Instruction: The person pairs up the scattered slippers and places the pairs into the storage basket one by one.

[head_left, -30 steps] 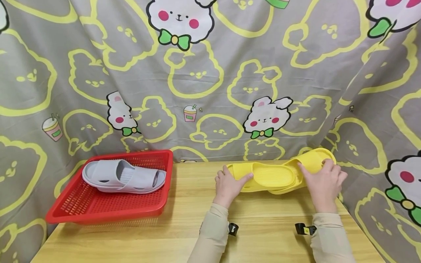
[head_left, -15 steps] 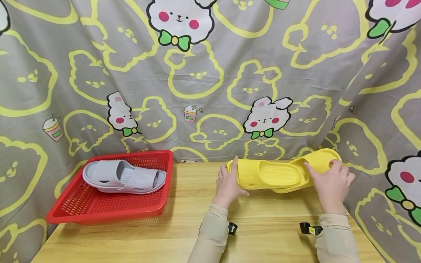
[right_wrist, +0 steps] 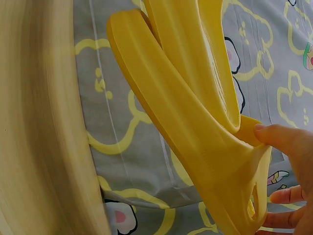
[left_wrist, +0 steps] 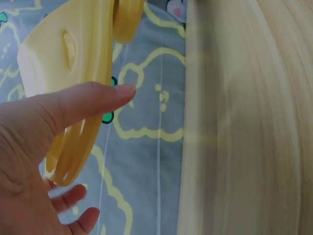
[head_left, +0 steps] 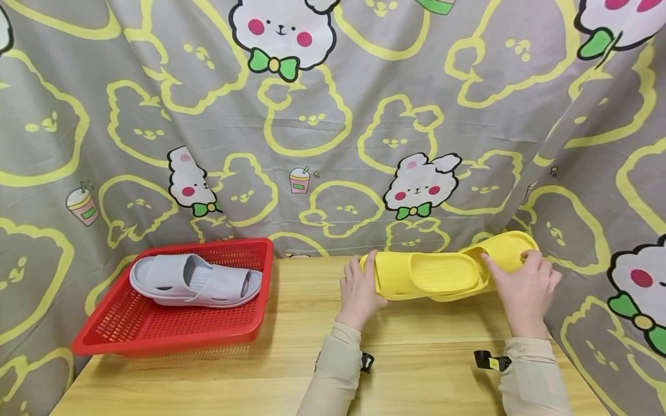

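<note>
Two yellow slippers overlap heel to heel at the back right of the table; the left slipper (head_left: 393,274) lies with its heel over the heel of the right slipper (head_left: 507,253). My left hand (head_left: 359,296) holds the left slipper at its toe end, with the thumb (left_wrist: 100,100) stretched across its side in the left wrist view. At the other toe end, my right hand (head_left: 526,289) grips the right slipper by its strap. Both wrist views show the pair raised off the tabletop. Part of the right hand's fingers is hidden behind the slipper.
A red plastic basket (head_left: 171,341) stands on the left of the wooden table (head_left: 291,346). Grey slippers (head_left: 177,274) lie in it, one overlapping the other. Behind and at both sides hangs a grey patterned curtain (head_left: 333,167).
My left thumb has come off the top of the strap to the slipper's lower side, and the index finger now lies along its toe. The slippers and right hand have shifted slightly right.
</note>
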`<state>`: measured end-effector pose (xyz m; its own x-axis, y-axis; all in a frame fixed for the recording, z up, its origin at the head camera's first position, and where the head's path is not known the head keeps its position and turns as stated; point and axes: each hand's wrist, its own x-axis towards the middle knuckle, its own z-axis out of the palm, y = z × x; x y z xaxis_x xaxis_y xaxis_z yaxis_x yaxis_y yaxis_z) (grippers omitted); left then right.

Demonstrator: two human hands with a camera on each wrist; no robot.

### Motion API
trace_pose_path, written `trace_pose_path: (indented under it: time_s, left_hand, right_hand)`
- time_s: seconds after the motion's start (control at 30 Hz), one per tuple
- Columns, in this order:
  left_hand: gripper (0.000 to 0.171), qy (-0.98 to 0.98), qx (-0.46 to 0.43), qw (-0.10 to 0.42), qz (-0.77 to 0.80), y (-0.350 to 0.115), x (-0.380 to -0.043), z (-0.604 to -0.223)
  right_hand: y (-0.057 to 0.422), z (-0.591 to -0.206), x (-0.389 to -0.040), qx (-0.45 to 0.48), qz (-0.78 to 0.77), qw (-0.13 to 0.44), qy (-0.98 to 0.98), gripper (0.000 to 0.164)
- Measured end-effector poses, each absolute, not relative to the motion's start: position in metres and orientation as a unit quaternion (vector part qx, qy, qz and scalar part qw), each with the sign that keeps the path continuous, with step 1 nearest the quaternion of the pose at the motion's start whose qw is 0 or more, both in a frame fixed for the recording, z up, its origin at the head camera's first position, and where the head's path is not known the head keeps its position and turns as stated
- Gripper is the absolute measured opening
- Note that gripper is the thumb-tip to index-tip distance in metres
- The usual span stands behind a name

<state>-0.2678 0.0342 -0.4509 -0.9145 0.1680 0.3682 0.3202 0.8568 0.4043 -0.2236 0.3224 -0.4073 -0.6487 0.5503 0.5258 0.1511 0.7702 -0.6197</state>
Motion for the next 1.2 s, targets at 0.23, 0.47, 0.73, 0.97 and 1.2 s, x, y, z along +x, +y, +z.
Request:
trace_pose_path:
  time_s: [0.23, 0.47, 0.73, 0.97, 1.2]
  left_hand:
    - [0.119, -0.941, -0.193, 0.187, -0.205, 0.032, -0.269, -0.447]
    - [0.117, -0.939, -0.221, 0.19, -0.184, 0.027, -0.268, -0.445]
    - [0.117, -0.933, -0.237, 0.208, -0.173, 0.026, -0.264, -0.441]
    - [0.117, -0.936, -0.231, 0.209, -0.161, 0.029, -0.263, -0.44]
    - [0.116, -0.938, -0.223, 0.219, -0.149, 0.032, -0.263, -0.44]
  right_hand:
    - [0.324, -0.408, -0.224, -0.201, 0.267, 0.381, -0.862, 0.079]
    - [0.324, -0.41, -0.225, -0.194, 0.27, 0.388, -0.86, 0.077]
    - [0.318, -0.414, -0.227, -0.164, 0.265, 0.412, -0.856, 0.077]
    - [0.313, -0.417, -0.231, -0.134, 0.247, 0.469, -0.837, 0.076]
    - [0.308, -0.415, -0.23, -0.132, 0.251, 0.464, -0.839, 0.081]
